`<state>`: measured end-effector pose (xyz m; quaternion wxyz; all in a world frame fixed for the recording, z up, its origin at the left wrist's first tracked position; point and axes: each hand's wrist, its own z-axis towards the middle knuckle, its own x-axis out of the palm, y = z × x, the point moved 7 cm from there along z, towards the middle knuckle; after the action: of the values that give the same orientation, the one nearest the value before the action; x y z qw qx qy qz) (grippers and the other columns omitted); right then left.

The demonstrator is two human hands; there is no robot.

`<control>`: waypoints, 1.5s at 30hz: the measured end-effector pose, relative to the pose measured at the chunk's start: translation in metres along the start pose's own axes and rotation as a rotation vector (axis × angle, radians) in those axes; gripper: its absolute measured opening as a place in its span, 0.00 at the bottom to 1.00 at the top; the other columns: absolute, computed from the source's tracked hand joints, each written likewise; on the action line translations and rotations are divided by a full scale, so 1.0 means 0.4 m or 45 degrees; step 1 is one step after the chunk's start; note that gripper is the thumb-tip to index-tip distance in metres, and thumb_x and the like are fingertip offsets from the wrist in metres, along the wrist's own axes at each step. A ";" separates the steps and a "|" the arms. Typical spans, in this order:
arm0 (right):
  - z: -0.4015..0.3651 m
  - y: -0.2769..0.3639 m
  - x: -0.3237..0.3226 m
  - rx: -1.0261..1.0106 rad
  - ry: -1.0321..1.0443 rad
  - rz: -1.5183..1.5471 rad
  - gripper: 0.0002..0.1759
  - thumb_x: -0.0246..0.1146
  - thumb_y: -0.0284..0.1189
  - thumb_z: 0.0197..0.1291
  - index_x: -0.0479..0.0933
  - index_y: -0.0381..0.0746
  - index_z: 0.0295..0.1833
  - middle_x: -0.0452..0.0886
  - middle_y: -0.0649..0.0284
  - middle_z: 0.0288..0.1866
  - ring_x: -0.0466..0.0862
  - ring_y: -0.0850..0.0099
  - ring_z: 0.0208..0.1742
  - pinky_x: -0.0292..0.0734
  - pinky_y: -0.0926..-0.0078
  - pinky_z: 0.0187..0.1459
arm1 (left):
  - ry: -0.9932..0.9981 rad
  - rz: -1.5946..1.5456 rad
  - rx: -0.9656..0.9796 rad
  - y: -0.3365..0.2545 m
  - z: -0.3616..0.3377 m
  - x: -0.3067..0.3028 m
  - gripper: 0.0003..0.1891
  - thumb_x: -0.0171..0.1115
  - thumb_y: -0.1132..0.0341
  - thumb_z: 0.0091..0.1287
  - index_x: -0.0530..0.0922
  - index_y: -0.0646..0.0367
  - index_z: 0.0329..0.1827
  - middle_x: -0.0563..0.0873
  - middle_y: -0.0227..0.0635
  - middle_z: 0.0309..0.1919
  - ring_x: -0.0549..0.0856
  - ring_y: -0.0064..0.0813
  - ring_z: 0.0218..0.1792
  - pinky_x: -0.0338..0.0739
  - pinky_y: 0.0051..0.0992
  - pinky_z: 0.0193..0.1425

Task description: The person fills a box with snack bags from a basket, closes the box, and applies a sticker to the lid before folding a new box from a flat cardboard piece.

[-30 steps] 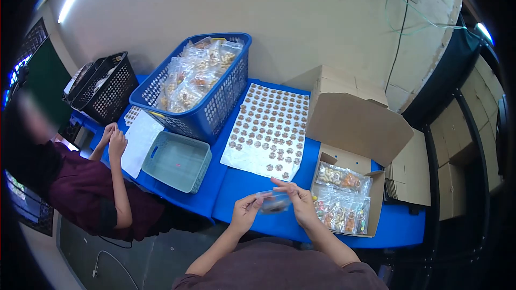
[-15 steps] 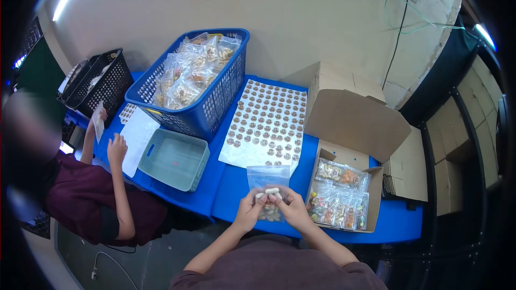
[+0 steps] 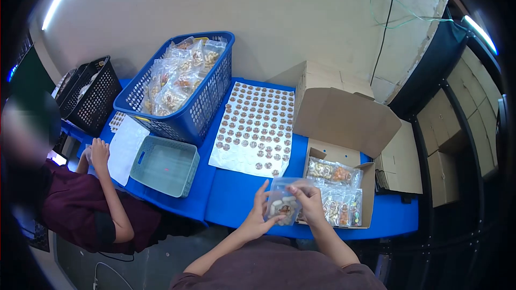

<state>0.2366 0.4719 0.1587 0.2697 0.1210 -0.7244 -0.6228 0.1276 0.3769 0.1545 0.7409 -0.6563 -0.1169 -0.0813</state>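
Note:
A clear plastic bag [image 3: 279, 195] of pale, rounded snack pieces is held up in front of me, a round brown sticker low on its face. My left hand [image 3: 257, 217] grips the bag's left side, thumb pressed on the front near the sticker. On the other side, my right hand [image 3: 310, 203] pinches the bag's upper right edge. Just beyond the hands lies a white sheet of round brown stickers [image 3: 228, 153], its lower part partly bare. An open cardboard box [image 3: 367, 193] with several filled bags [image 3: 336, 173] stands right of my right hand.
A large blue basket [image 3: 207, 102] piled with filled bags stands at back left. Before it sits a grey-green tray [image 3: 188, 174]. A black crate [image 3: 102, 102] and a co-worker [image 3: 102, 209] are at far left. Flat cardboard [image 3: 400, 156] leans at right.
My hands have moved apart from the bag's middle to its sides, and the bag has turned so its sticker faces me. The view has shifted slightly. The co-worker's hands have come together.

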 end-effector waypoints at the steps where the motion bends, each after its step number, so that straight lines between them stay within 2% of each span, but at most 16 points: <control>1: -0.005 -0.013 -0.009 0.013 0.041 -0.148 0.10 0.62 0.30 0.64 0.82 0.34 0.43 0.84 0.62 0.44 0.81 0.77 0.43 0.76 0.77 0.45 | -0.072 0.055 0.039 -0.002 0.009 -0.018 0.40 0.66 0.78 0.60 0.52 0.56 0.73 0.68 0.43 0.61 0.70 0.31 0.64 0.74 0.30 0.61; 3: -0.022 -0.001 0.007 -0.029 0.099 -0.273 0.10 0.62 0.30 0.65 0.82 0.35 0.44 0.83 0.62 0.44 0.80 0.75 0.44 0.75 0.76 0.47 | -0.110 0.159 0.141 0.003 0.021 -0.058 0.26 0.67 0.75 0.62 0.68 0.62 0.62 0.74 0.40 0.57 0.75 0.27 0.58 0.72 0.29 0.62; 4: -0.030 0.000 0.024 -0.065 0.152 -0.382 0.10 0.62 0.30 0.65 0.82 0.35 0.45 0.82 0.61 0.45 0.80 0.74 0.46 0.73 0.75 0.49 | -0.093 0.173 0.138 0.015 0.026 -0.069 0.26 0.67 0.75 0.62 0.68 0.62 0.62 0.74 0.40 0.57 0.75 0.27 0.58 0.72 0.29 0.62; 6: -0.030 0.002 0.031 -0.149 0.125 -0.473 0.13 0.58 0.34 0.68 0.81 0.37 0.48 0.80 0.59 0.46 0.78 0.68 0.49 0.71 0.70 0.54 | -0.175 -0.020 -0.084 0.048 0.036 -0.106 0.15 0.63 0.70 0.67 0.75 0.61 0.54 0.80 0.33 0.47 0.79 0.23 0.50 0.73 0.26 0.58; 9: -0.038 0.051 0.023 -0.379 0.141 -0.693 0.18 0.52 0.38 0.71 0.79 0.37 0.52 0.80 0.57 0.45 0.77 0.65 0.51 0.69 0.66 0.56 | -0.429 0.013 0.034 0.011 0.048 -0.091 0.10 0.59 0.65 0.71 0.77 0.61 0.48 0.83 0.28 0.33 0.83 0.21 0.41 0.76 0.24 0.48; 12: -0.039 0.044 -0.056 -0.261 0.042 -0.617 0.22 0.49 0.42 0.72 0.77 0.35 0.54 0.80 0.54 0.48 0.78 0.63 0.51 0.69 0.64 0.57 | -0.562 -0.255 0.036 0.030 0.054 -0.137 0.10 0.54 0.61 0.74 0.76 0.60 0.41 0.83 0.31 0.35 0.83 0.22 0.39 0.78 0.25 0.45; 18: -0.086 -0.054 -0.557 -0.234 -1.080 -1.036 0.15 0.57 0.24 0.64 0.75 0.33 0.55 0.80 0.48 0.48 0.79 0.54 0.51 0.71 0.63 0.56 | -0.813 -0.292 0.029 0.019 0.039 -0.272 0.14 0.47 0.57 0.76 0.74 0.59 0.42 0.83 0.37 0.33 0.85 0.30 0.36 0.80 0.30 0.44; 23: -0.199 -0.142 -0.770 0.189 -1.448 -1.558 0.24 0.56 0.21 0.59 0.68 0.35 0.64 0.78 0.43 0.52 0.77 0.49 0.56 0.70 0.56 0.58 | -0.768 -0.434 -0.060 0.080 0.052 -0.269 0.13 0.47 0.58 0.76 0.74 0.59 0.44 0.82 0.37 0.35 0.84 0.30 0.38 0.81 0.32 0.46; 27: -0.223 -0.208 -0.773 0.555 -1.301 -1.093 0.29 0.59 0.22 0.57 0.66 0.37 0.66 0.75 0.41 0.56 0.74 0.46 0.59 0.69 0.54 0.60 | -0.684 -0.412 -0.097 0.076 0.082 -0.225 0.13 0.48 0.58 0.75 0.74 0.59 0.45 0.80 0.35 0.36 0.83 0.29 0.39 0.81 0.33 0.46; 33: -0.246 -0.060 -0.703 0.401 -1.375 -1.514 0.19 0.62 0.24 0.56 0.76 0.36 0.55 0.76 0.43 0.55 0.77 0.50 0.54 0.72 0.60 0.55 | -0.755 -0.386 -0.044 0.083 0.110 -0.277 0.12 0.49 0.58 0.75 0.73 0.58 0.46 0.78 0.33 0.40 0.81 0.27 0.40 0.81 0.33 0.47; 35: -0.280 0.071 -0.651 -0.206 -1.769 -1.532 0.12 0.61 0.23 0.59 0.77 0.33 0.48 0.80 0.50 0.47 0.81 0.59 0.46 0.76 0.64 0.48 | -0.745 -0.392 -0.049 0.086 0.118 -0.293 0.12 0.49 0.58 0.75 0.74 0.58 0.45 0.78 0.33 0.40 0.80 0.27 0.40 0.80 0.33 0.48; 36: -0.269 0.084 -0.658 -0.205 -1.776 -1.533 0.12 0.61 0.23 0.59 0.77 0.33 0.48 0.80 0.50 0.47 0.81 0.59 0.46 0.76 0.64 0.48 | -0.738 -0.394 -0.051 0.089 0.124 -0.291 0.12 0.49 0.58 0.75 0.74 0.58 0.45 0.78 0.33 0.40 0.80 0.27 0.40 0.80 0.33 0.48; 39: -0.236 0.022 -0.736 -0.566 -1.573 -0.242 0.10 0.61 0.29 0.65 0.75 0.34 0.48 0.81 0.66 0.38 0.82 0.74 0.39 0.77 0.76 0.39 | -0.728 -0.420 -0.063 0.095 0.143 -0.281 0.13 0.49 0.58 0.74 0.74 0.59 0.44 0.79 0.33 0.39 0.80 0.26 0.40 0.80 0.33 0.48; 40: -0.228 -0.010 -0.747 -0.568 -1.580 -0.243 0.10 0.61 0.29 0.65 0.75 0.34 0.48 0.81 0.66 0.38 0.82 0.74 0.39 0.77 0.76 0.39 | -0.674 -0.421 -0.103 0.105 0.151 -0.268 0.13 0.49 0.58 0.74 0.74 0.58 0.44 0.78 0.33 0.38 0.81 0.26 0.40 0.79 0.32 0.48; 42: -0.159 -0.125 -0.725 -0.320 -1.317 0.371 0.14 0.61 0.28 0.65 0.71 0.34 0.52 0.80 0.61 0.43 0.82 0.68 0.41 0.76 0.77 0.40 | -0.618 -0.424 -0.140 0.118 0.163 -0.247 0.13 0.49 0.57 0.74 0.74 0.57 0.44 0.78 0.32 0.38 0.81 0.26 0.41 0.79 0.32 0.49; 45: -0.101 -0.258 -0.659 -0.004 -1.174 0.414 0.24 0.65 0.31 0.62 0.65 0.33 0.58 0.74 0.56 0.50 0.80 0.66 0.39 0.75 0.77 0.40 | -0.583 -0.417 -0.158 0.125 0.179 -0.223 0.13 0.47 0.57 0.75 0.74 0.57 0.43 0.78 0.32 0.36 0.81 0.26 0.40 0.79 0.32 0.49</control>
<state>0.4597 0.5528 -0.0011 0.0145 -0.2824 -0.7771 -0.5623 0.0510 0.4512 0.0897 0.6307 -0.6740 -0.3803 -0.0566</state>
